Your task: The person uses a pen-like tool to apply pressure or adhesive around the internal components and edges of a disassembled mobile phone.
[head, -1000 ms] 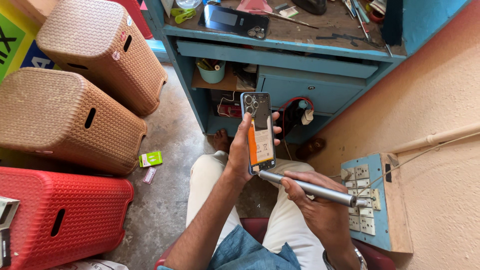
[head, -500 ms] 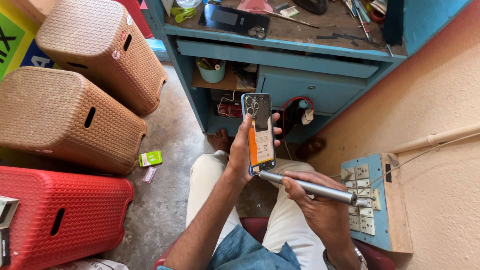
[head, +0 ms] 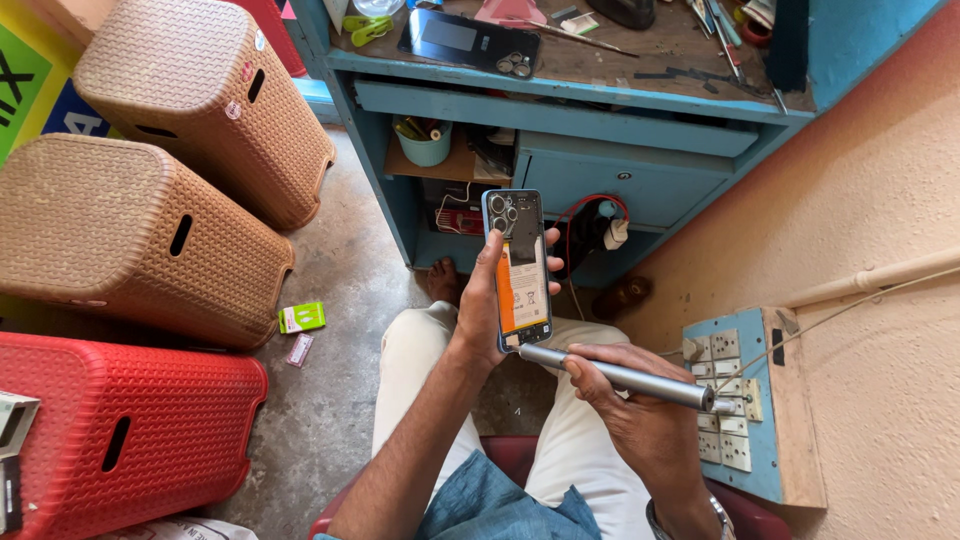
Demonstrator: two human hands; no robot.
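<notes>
I see my left hand (head: 487, 300) clamped around an opened smartphone (head: 520, 268), held upright above my lap with its back cover off; my right hand (head: 630, 410) has its fingers closed on a grey electric screwdriver (head: 625, 376), tip touching the phone's lower edge, before a blue workbench (head: 560, 95)

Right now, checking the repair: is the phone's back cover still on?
No: the phone in the left hand shows its bare battery and inner parts.
</notes>
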